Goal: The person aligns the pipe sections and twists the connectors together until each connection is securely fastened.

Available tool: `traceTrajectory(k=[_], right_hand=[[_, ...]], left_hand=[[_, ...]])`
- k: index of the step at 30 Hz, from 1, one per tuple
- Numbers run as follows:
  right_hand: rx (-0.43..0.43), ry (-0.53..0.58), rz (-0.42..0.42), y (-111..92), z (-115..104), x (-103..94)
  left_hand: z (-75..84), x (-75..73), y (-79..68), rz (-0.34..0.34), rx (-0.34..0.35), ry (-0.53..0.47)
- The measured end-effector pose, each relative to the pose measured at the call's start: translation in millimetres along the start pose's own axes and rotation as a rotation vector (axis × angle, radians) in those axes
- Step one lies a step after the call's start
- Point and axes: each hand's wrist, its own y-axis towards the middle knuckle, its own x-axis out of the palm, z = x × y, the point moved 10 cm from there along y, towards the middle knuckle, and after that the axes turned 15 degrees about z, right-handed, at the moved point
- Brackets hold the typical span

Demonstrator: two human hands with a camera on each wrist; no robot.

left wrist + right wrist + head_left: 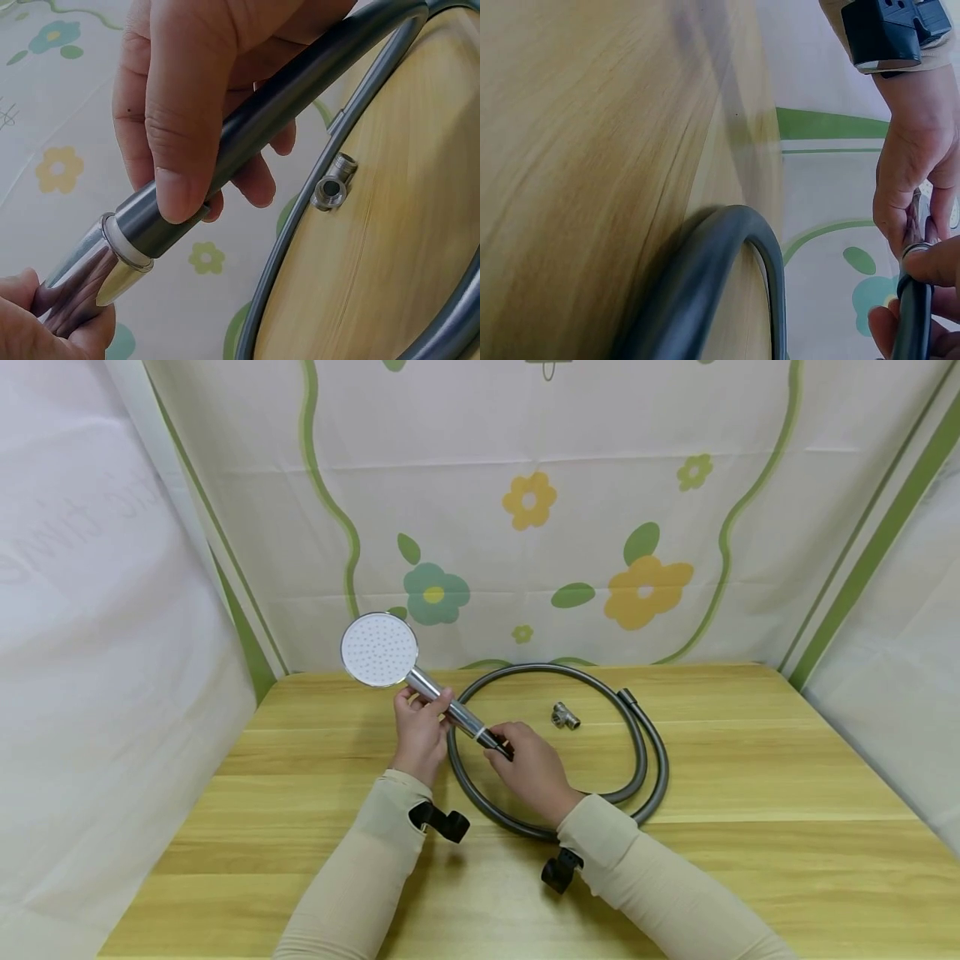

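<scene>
A chrome shower head (379, 649) with a white nozzle face tilts up to the left above the table. My left hand (420, 735) grips its handle (431, 687), fingers behind and thumb along the front. At the handle's lower end, my right hand (534, 768) pinches the dark end fitting of a grey shower hose (663, 768) between thumb and fingers. In the left wrist view, a white ring (114, 229) shows between the chrome handle and that dark fitting (154, 217). The fitting lines up with the handle, right at its end.
The hose lies in a wide loop on the wooden table (750, 860), its other end (627, 697) at the back right. Inside the loop lies a small metal tee fitting (564, 717). Flower-patterned fabric (465, 510) stands behind the table, with pale fabric walls on both sides.
</scene>
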Motion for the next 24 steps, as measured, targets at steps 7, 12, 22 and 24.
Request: traceTrajectory(k=[7,12,22,24], right_hand=[[0.008,0.011,-0.010,-0.6,2.9,2.3],[0.014,0.024,-0.021,-1.6,2.8,3.1],[0.031,0.029,-0.050,-2.2,5.6,5.7],[0.038,0.034,-0.055,-2.2,6.0,6.1]], left_hand=[[-0.2,-0.1,-1.0,0.000,-0.001,0.010],[-0.2,-1.0,-1.3,-0.003,0.003,0.011],[0.4,-1.2,-3.3,-0.010,0.014,0.007],[0.6,-1.0,-3.7,-0.011,0.015,0.008]])
